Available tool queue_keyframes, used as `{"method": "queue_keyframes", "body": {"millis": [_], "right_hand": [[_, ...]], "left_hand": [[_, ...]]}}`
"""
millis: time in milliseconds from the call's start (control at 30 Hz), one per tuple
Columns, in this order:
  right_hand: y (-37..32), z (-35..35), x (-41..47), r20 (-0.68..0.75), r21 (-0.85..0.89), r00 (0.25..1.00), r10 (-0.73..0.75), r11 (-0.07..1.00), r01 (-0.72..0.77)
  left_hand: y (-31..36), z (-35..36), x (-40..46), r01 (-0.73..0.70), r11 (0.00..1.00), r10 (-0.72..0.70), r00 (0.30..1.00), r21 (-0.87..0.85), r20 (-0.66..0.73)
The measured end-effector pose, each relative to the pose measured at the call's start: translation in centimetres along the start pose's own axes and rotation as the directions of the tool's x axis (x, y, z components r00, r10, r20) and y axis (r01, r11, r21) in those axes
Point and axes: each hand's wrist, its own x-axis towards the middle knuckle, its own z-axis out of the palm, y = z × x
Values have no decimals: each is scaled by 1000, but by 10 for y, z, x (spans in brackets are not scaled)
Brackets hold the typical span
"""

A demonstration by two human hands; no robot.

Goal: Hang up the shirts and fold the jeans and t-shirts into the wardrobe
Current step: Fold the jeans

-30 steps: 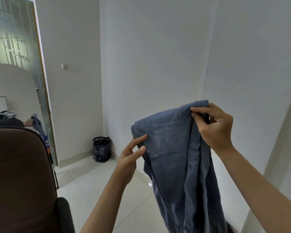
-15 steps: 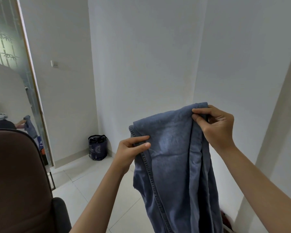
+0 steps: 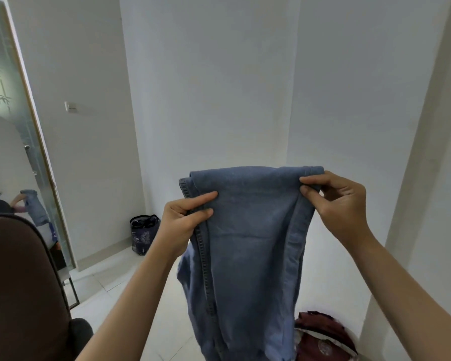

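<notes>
White walls [image 3: 219, 87] meet in a corner above a pale tiled floor [image 3: 110, 277], with a brown chair [image 3: 18, 290] at the left and a dark bag [image 3: 142, 234] against the wall. Blue jeans [image 3: 250, 243] hang in mid-air at the centre, folded over at the top; the left hand [image 3: 182, 224] pinches their stitched left edge and the right hand [image 3: 336, 201] pinches the top right corner. Dark red clothing [image 3: 320, 337] lies low at the right.

Open air above and behind the jeans [image 3: 248, 230] in centre frame, white walls well beyond. Lower left blocked by brown chair back [image 3: 18, 290], close to left forearm. Glass door [image 3: 13, 142] upper left. Dark bag [image 3: 143, 234] on floor at wall, centre left. Maroon clothes pile [image 3: 323, 337] lower right, just beside the hanging denim.
</notes>
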Motion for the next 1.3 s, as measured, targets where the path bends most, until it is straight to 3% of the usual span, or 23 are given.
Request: {"method": "queue_keyframes", "body": {"millis": [133,300,500,667,833,933,1067,1300], "right_hand": [[-5,-4,2,19,26,999,-27,999,27],[4,-6,6,-115,37,991,75,997,-72],[15,-3,-13,-158,131,978,134,985,-114],[26,21,-72,110,262,969,219,934,-241],[29,37,-117,228,144,941,249,948,-285],[29,45,-124,223,95,951,216,966,-242],[25,55,-122,143,53,990,10,998,-18],[2,52,-95,80,141,993,88,985,-99]], "left_hand": [[20,-2,15,-37,997,37,999,69,-8],[42,12,27,-40,992,35,999,118,40],[56,25,33,-29,993,25,999,118,37],[65,27,36,1,999,-3,999,52,41],[76,23,43,16,1000,-16,1000,-2,11],[79,22,49,21,1000,-21,1000,4,7],[75,20,55,47,999,-46,998,20,-36],[61,3,58,92,996,-90,993,21,-74]]}}
